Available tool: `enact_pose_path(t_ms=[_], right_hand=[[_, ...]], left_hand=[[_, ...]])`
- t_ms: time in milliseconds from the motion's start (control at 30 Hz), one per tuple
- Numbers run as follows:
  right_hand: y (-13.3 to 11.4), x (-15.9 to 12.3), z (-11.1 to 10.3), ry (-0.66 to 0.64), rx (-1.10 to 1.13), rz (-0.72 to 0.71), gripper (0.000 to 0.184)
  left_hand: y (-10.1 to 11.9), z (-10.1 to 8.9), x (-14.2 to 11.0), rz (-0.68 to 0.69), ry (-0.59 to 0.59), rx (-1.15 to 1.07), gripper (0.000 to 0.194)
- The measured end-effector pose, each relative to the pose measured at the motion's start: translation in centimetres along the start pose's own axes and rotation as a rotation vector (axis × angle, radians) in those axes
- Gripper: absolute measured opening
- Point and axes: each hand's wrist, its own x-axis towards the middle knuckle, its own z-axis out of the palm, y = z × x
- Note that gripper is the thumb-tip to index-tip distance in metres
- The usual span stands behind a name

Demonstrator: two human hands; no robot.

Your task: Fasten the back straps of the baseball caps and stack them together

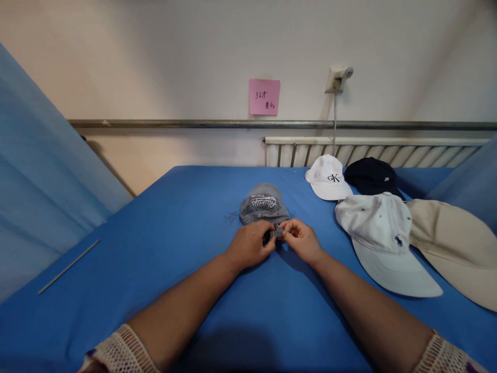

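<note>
Now, left hand and right hand pinch strap of gray cap — lettered "Always" — pink note shows "32".

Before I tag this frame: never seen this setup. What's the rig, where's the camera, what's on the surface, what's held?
No machine here: a person works bare-handed, seen in one picture from a head-worn camera looking forward and down. The left hand and right hand pinch a small grey piece between their fingers, apparently the strap at the near edge of the grey cap. That cap lies on a blue-covered surface. To the right are four more: a white cap, a dark cap, a pale cap and a beige cap. A thin stick lies far left.
</note>
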Motion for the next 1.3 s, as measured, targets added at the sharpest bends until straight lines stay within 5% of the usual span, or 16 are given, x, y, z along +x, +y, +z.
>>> enact_pose_path(t_ms=[500,700,1067,1300], right_hand=[[0.1,0.4,-0.2,0.046,0.088,0.041,0.02],[-0.2,0.5,-0.5,0.078,-0.011,0.059,0.02],[-0.6,0.5,-1.2,-0.076,-0.447,-0.061,0.022],[-0.6,0.4,-1.4,-0.085,-0.446,-0.059,0.014]], left_hand=[[-0.5,0.0,0.1,0.0,-0.044,-0.078,0.023],[-1.0,0.0,0.3,-0.056,-0.087,-0.122,0.014],[-1.7,-0.2,0.5,0.119,-0.133,-0.084,0.02],[-2.0,-0.3,0.3,0.149,-0.13,-0.079,0.028]])
